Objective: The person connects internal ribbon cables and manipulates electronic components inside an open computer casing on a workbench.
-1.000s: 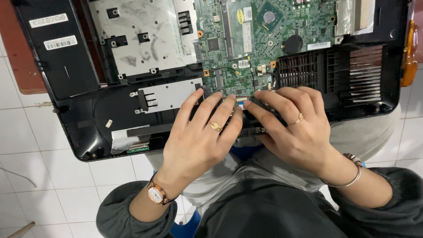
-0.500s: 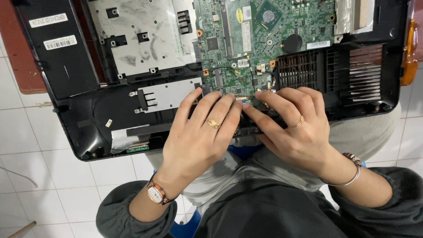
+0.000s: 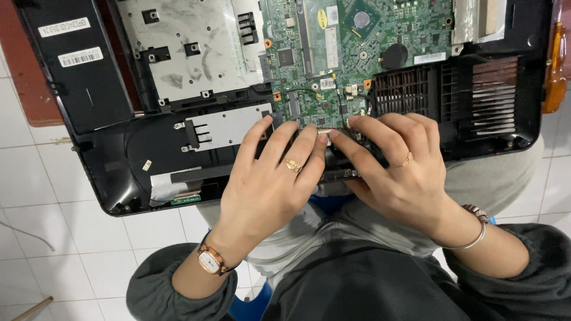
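Right now both hands sit on the near edge of an opened laptop chassis (image 3: 119, 172), resting across the person's lap. Left hand (image 3: 270, 184) lies palm down, fingers fairly straight & spread a bit, tips at the lower edge of the green motherboard (image 3: 333, 65); gold ring on one finger, wristwatch (image 3: 210, 260) w/ brown strap on the wrist. Can't tell if it grips anything, looks more like pressing flat on the black frame. Right hand (image 3: 395, 175) also palm down, fingers angled toward the left hand, tips nearly touching the left fingertips just below the board edge; ring on one finger, thin bracelet (image 3: 476, 229) at the wrist. What's under its fingertips is hidden, so no telling if it pinches sthg.

Just beside the right hand, above it: black vent grille (image 3: 404, 92) & copper-coloured heatsink fins (image 3: 493, 98) in the chassis's right part. Left of the left hand: silver metal bracket plate (image 3: 223, 128) set in the black shell; above that a larger grey, smudged metal plate (image 3: 190, 44). Far-left black panel carries two white barcode stickers (image 3: 80, 56). Orange-ish object (image 3: 556, 65) at the right edge, kind unclear. Underneath: white tiled floor (image 3: 41, 226), dark grey sleeves, light trousers.
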